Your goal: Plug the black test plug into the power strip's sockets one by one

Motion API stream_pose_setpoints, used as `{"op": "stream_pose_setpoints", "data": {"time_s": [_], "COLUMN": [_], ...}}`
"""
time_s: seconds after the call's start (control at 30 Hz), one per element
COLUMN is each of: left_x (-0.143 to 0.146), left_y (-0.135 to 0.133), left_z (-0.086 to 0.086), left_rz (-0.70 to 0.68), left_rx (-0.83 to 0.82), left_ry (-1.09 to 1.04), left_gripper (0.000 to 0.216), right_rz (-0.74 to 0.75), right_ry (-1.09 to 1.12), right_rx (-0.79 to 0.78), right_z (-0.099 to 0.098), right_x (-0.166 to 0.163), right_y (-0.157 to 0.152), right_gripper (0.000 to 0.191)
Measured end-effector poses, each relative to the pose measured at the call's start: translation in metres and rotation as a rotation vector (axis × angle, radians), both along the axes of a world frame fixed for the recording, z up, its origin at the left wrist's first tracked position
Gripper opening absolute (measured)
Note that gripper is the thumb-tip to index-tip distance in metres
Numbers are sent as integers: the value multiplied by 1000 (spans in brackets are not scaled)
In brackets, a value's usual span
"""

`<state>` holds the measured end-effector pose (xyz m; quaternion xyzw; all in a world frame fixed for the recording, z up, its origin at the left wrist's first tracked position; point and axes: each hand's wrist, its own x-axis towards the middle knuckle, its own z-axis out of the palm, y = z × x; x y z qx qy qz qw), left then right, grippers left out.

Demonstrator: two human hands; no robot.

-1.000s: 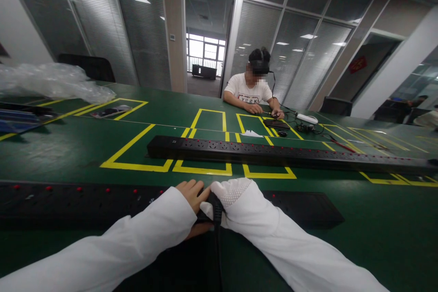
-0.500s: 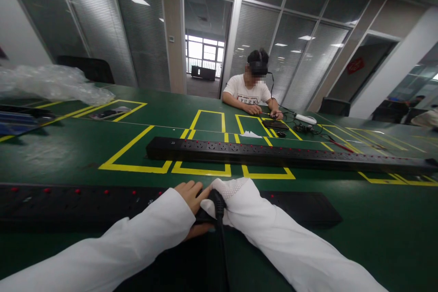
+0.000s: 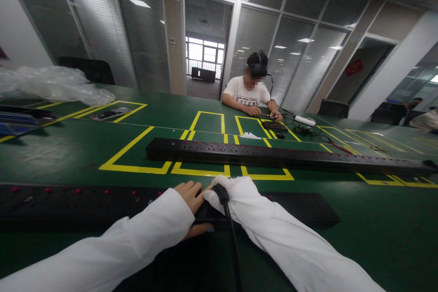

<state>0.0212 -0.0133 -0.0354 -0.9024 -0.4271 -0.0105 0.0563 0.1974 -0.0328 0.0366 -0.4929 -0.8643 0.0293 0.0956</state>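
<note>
A long black power strip with red switches lies across the near part of the table. My bare left hand is wrapped round this strip, fingers over its top and thumb at its near side. My right hand, in a white glove, grips a black power plug just above the strip, beside my left fingers. From the plug a black cord runs down toward me. The plug's pins and the socket under it are hidden by my hands.
A second long black power strip lies further back on the green table, across yellow tape outlines. Clear plastic wrap and a phone lie at left. A person sits opposite, near a white power strip and cables.
My right hand has tilted the plug, and its cord now slants further right at the bottom. My left hand keeps its hold on the strip.
</note>
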Motion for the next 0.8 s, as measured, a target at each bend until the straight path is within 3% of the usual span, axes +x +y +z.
{"op": "stream_pose_setpoints", "data": {"time_s": [0.8], "left_x": [2], "left_y": [-2], "left_z": [4], "left_rz": [9], "left_rx": [-17], "left_ry": [-13], "left_gripper": [79], "right_rz": [0], "right_ry": [59], "right_rx": [-31], "right_z": [-4], "right_x": [1], "right_y": [4], "right_gripper": [36]}}
